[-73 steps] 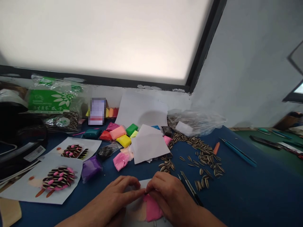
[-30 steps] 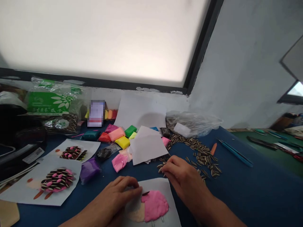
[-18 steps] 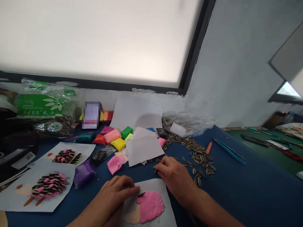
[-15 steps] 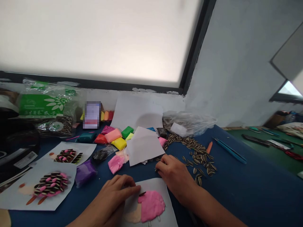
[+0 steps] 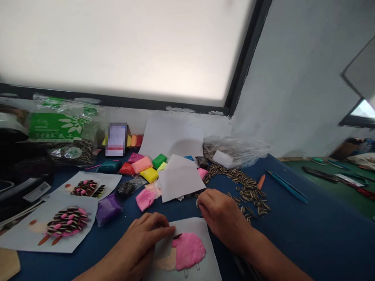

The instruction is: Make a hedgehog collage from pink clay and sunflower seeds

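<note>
A white sheet of paper (image 5: 211,253) lies in front of me, bearing a flat pink clay shape (image 5: 190,251) with a beige clay part (image 5: 167,260) at its left. One dark sunflower seed (image 5: 177,236) sticks in the pink clay's upper left edge. My left hand (image 5: 146,236) rests on the sheet's left side, fingers stretched out, the index fingertip near that seed. Just above the sheet's right corner, my right hand (image 5: 218,214) is closed in a pinch. A small sunflower seed (image 5: 198,203) shows partly at its fingertips; the fingers hide the rest.
Loose sunflower seeds (image 5: 246,187) spread beyond my right hand, with blue tweezers (image 5: 287,185) farther right. White paper pieces (image 5: 181,179) and coloured clay packs (image 5: 149,174) lie ahead. Finished seed-and-clay hedgehog pictures (image 5: 66,222), a purple clay pack (image 5: 109,208) and a seed bag (image 5: 60,128) are at left.
My right hand has turned slightly, its pinched fingertips lifting a little above the table. My left hand stays on the sheet. The whole view has shifted slightly.
</note>
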A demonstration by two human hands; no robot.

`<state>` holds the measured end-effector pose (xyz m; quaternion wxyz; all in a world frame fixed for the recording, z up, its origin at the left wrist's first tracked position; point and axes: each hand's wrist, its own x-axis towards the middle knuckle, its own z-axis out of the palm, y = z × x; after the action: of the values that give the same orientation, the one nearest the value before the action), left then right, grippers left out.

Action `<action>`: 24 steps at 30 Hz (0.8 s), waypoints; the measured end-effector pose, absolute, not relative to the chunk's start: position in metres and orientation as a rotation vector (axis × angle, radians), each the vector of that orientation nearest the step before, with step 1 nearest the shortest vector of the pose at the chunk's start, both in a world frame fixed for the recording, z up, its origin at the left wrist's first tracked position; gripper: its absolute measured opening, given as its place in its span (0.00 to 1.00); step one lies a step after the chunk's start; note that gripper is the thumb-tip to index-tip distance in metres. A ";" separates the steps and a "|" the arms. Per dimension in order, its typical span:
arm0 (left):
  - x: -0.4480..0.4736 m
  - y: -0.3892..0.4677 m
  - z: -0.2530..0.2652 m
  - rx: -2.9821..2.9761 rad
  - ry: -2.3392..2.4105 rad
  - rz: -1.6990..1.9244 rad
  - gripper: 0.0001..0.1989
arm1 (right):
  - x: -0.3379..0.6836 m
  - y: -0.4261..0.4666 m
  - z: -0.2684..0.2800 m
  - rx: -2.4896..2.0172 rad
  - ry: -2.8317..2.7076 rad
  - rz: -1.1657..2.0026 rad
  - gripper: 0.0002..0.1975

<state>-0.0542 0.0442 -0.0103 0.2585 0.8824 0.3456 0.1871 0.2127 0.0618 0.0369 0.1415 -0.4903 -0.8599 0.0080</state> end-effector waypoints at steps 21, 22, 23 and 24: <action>-0.054 0.043 -0.008 2.409 0.901 0.573 0.35 | 0.219 0.060 0.031 -1.470 -2.204 0.462 0.15; -0.054 0.043 -0.008 2.409 0.904 0.575 0.36 | 0.220 0.060 0.031 -1.478 -2.221 0.448 0.17; -0.054 0.043 -0.008 2.410 0.907 0.577 0.36 | 0.221 0.060 0.032 -1.492 -2.238 0.432 0.17; -0.054 0.043 -0.008 2.410 0.906 0.583 0.36 | 0.223 0.060 0.034 -1.511 -2.257 0.415 0.16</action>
<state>-0.0541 0.0428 -0.0079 0.2481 0.8844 0.3324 0.2139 0.2234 0.0597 0.0336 0.1958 -0.5394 -0.8055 0.1480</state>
